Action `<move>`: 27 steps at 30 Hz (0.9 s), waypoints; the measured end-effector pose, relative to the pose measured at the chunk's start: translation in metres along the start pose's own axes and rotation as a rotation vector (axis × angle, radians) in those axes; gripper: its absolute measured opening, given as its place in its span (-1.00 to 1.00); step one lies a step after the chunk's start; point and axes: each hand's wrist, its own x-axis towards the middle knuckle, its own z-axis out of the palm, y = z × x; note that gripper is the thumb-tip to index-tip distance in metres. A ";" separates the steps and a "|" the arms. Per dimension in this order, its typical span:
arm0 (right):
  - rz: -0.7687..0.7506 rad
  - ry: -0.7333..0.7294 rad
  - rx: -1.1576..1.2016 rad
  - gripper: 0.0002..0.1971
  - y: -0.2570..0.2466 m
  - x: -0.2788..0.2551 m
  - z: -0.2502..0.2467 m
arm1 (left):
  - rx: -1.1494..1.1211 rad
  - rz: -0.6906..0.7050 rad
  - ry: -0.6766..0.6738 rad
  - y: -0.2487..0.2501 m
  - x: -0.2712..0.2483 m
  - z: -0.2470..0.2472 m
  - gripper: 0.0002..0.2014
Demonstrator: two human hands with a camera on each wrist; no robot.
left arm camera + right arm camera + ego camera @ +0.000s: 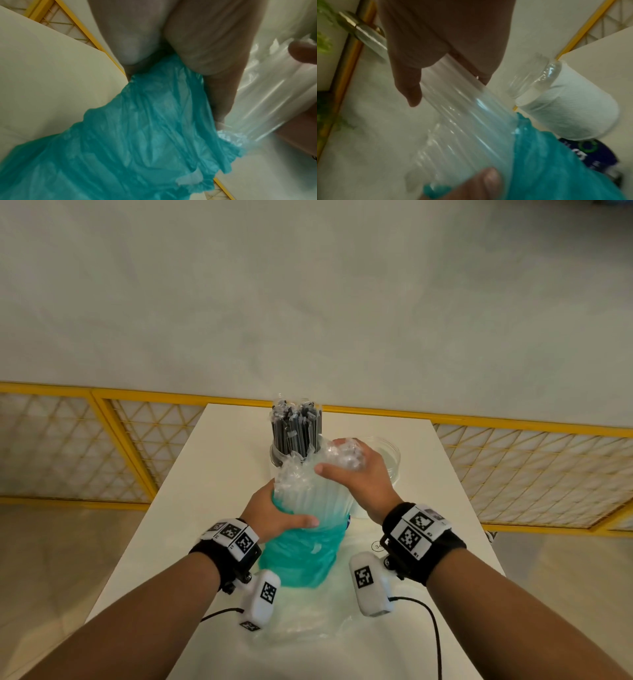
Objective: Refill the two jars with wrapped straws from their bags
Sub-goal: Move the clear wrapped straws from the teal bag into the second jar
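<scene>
Over the near middle of the white table (445,474), a bundle of clear wrapped straws (318,491) sticks up out of the teal bag (301,556). I see my right hand (356,474) clamped around the bundle's top, my left hand (274,515) gripping the bag's mouth. Just behind stand the jar of black straws (294,436) and an empty jar (390,457).

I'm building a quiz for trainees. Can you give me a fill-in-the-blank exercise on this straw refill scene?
1. The jar at the table's far end holds ____ straws.
2. The left hand grips a ____ coloured bag.
3. The right hand holds the bundle of ____ straws sticking out of that bag.
4. The second jar is ____.

Missing words: black; teal; clear; empty
</scene>
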 end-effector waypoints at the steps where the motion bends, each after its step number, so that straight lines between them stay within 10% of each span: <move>1: -0.005 0.018 0.021 -0.57 -0.005 0.003 -0.001 | -0.002 -0.004 0.000 0.000 0.001 0.000 0.00; 27: -0.205 -0.068 -0.001 -0.70 -0.074 0.041 -0.015 | 0.113 -0.076 0.042 0.008 0.016 0.000 -0.12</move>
